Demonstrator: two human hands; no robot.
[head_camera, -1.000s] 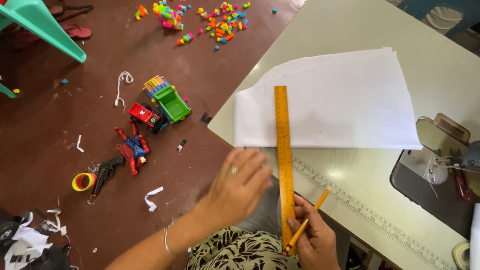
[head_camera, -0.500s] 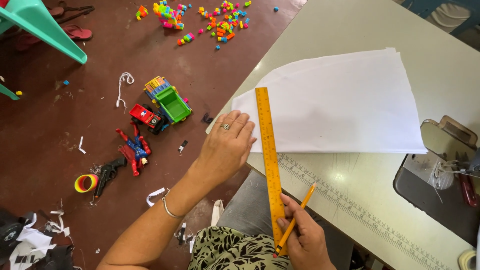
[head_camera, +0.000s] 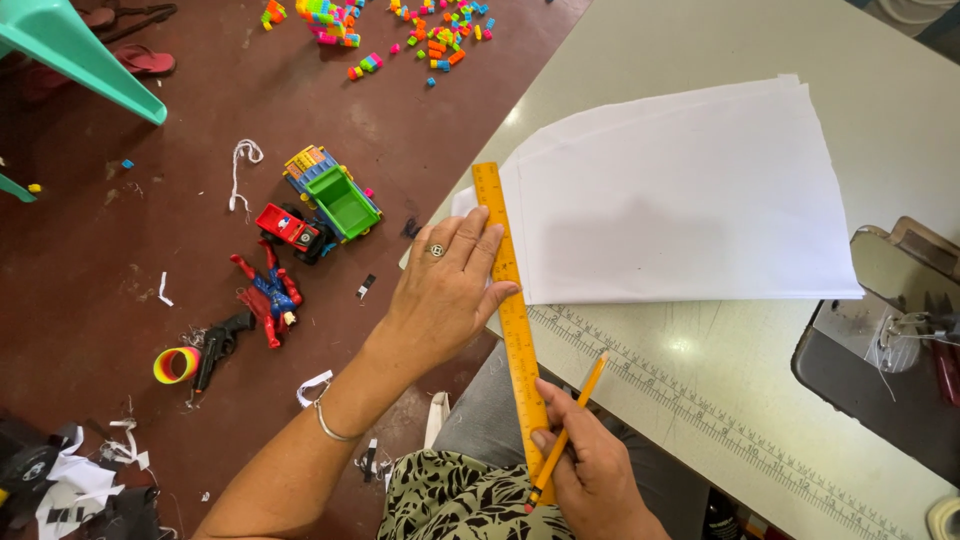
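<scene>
- Pressing flat w/ spread fingers, left hand (head_camera: 445, 290) pins the orange ruler (head_camera: 510, 310) from its left side; palm open, nothing clasped, fingertips on the ruler's upper half beside the cloth edge.
- Risk 1, my read: only the upper half is pinned, so the lower end, which hangs past the table (head_camera: 700, 370) edge toward the lap, could pivot if nudged, and any line drawn along it would skew.
- Risk 2: ruler lies along the left edge of the white fabric (head_camera: 680, 190); the layers look loosely stacked, corners not quite flush at top, so a push from the hand could shift the top sheet vs. those under it.
- Right hand (head_camera: 595, 470) closes around a yellow pencil (head_camera: 568, 430), tip pointing down toward the body, top end up near the ruler's right edge; same hand also seems to touch the ruler's lower end. Can't tell if it truly grips the ruler. Pencil held that low could bump it.
- Fabric: plain white, thin, smooth, roughly rectangular w/ a slanted upper edge, flat on the pale tabletop, mid-frame, just above the printed measuring strip (head_camera: 700, 410).
- Far right: sewing machine (head_camera: 890, 350) sits apart from the cloth.
</scene>
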